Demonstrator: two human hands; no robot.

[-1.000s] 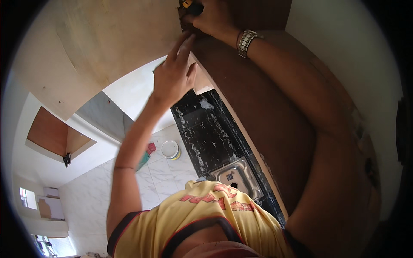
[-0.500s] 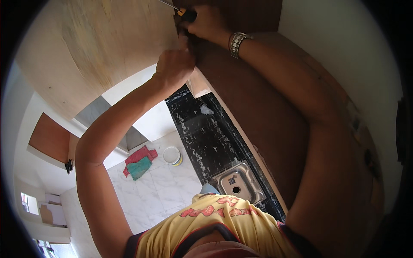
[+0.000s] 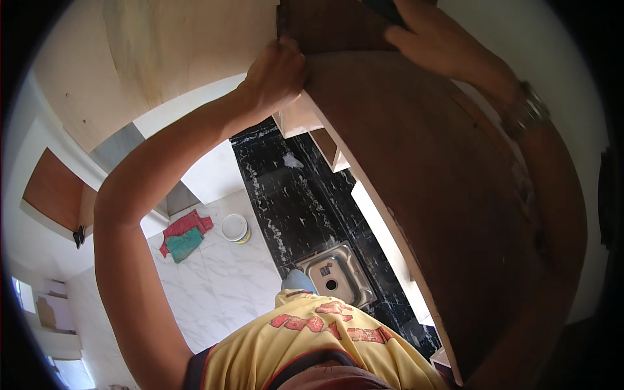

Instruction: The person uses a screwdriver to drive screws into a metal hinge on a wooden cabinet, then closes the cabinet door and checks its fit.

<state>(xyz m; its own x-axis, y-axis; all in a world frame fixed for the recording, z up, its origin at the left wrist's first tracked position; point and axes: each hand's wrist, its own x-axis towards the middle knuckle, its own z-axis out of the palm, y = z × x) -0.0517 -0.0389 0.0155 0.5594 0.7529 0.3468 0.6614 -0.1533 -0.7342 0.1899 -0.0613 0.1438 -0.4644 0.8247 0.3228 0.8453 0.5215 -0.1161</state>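
Brown cabinet panel (image 3: 416, 169): overhead, above black countertop (image 3: 292, 201) | left hand (image 3: 276, 71): fingers curled on panel's upper-left edge | right hand (image 3: 435, 39): on panel top, holding a dark object, grip unclear | steel sink (image 3: 335, 276) below; white bucket (image 3: 234, 227) on floor.

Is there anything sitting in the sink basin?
No, the steel sink set in the black counter shows only its bare drain hole.

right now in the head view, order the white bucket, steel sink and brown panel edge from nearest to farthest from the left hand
From the left hand:
1. Brown panel edge, gripped at its top corner by that hand.
2. White bucket, down on the floor, left of the black counter.
3. Steel sink, set in the counter, lower still.
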